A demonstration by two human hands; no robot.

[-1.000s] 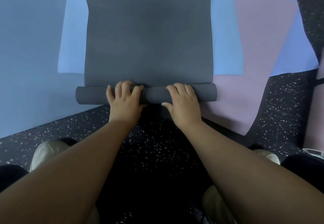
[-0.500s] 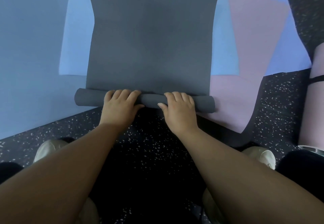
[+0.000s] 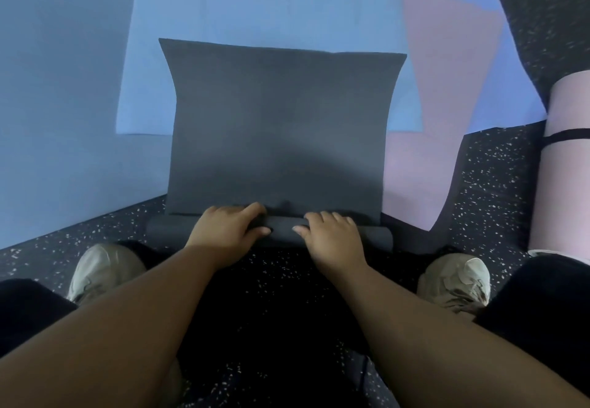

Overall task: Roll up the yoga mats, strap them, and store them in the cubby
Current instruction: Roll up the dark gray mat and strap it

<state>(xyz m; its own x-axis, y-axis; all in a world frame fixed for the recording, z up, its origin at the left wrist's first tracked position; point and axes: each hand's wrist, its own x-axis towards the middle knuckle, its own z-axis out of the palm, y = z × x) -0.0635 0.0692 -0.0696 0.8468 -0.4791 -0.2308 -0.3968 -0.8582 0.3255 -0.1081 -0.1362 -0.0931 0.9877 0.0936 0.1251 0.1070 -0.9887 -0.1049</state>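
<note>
View from a head-worn camera, looking down at a person crouched on a dark speckled floor. A dark grey yoga mat lies flat in front of them, its near end wound into a slim roll that runs left to right just ahead of their pale shoes.

The left hand and the right hand sit side by side on the middle of the roll. On both, the fingers curl over the top of the roll and the thumbs press its near face, so each hand grips it. Most of the mat's length is still unrolled, its far edge lying on a light blue mat. Pink and other blue mats spread beneath and beside.

At the right edge, a pink mat is already rolled, with a thin black strap around it.

The grey mat looks like soft, light foam: bendable, slightly springy, likely to loosen if released. Its matte surface probably grips skin well. The roll's ends stick out past both hands, and the left end pokes out beyond the sheet's edge, so the roll may be winding crooked. Hands spread wider, with even downward pressure, would likely keep it tight and straight.

No cubby is in view.
</note>
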